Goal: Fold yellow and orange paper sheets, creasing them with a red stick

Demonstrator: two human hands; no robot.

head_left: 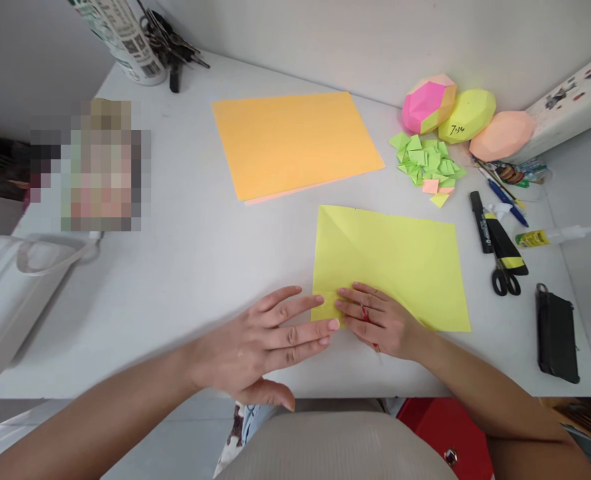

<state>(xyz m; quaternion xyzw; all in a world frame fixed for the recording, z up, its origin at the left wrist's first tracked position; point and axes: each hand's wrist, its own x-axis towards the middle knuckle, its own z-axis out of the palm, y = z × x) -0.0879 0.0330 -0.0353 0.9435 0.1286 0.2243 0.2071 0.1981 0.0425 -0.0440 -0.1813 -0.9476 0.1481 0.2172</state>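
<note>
Head cam: right hand (382,321) flat, pinning yellow paper (395,263)'s corner, left hand (260,347) open, hovering beside it holding nothing; crease could skew if the sheet slides.

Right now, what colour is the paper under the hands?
Yellow: the folded sheet, seen in the head view.

A pixelated patch (90,167) hides something on the table (185,267) (left side); the printed cup (125,37) is cropped.
</note>
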